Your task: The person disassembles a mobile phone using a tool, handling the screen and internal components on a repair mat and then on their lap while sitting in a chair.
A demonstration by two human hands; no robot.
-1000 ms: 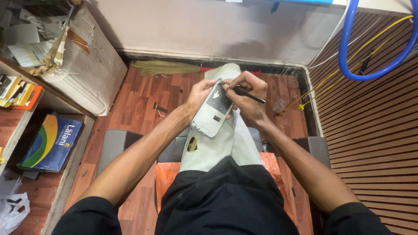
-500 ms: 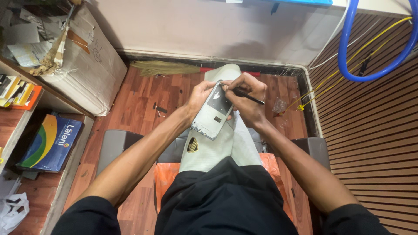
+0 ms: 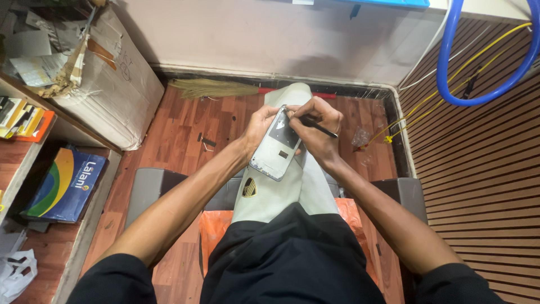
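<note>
My left hand (image 3: 257, 128) grips an opened phone frame (image 3: 277, 147) by its left edge, holding it tilted above my crossed leg. The frame is silvery with a dark inner panel. In my right hand (image 3: 318, 128) is a thin dark tool (image 3: 316, 126), held like a pen, with its tip touching the top end of the phone. Both forearms reach forward from the bottom of the view. Under the phone lies my pale grey trouser leg (image 3: 275, 194).
A large cardboard box (image 3: 115, 84) stands at the left beside a shelf (image 3: 22, 141) with small packs. A blue and yellow box (image 3: 64, 183) lies lower left. A broom (image 3: 225, 89) lies along the far wall. Blue hose (image 3: 450, 67) and yellow cable hang over slatted panelling at right.
The tool tip in my right hand has shifted slightly along the top of the phone. My left hand and the phone stay nearly in place.
</note>
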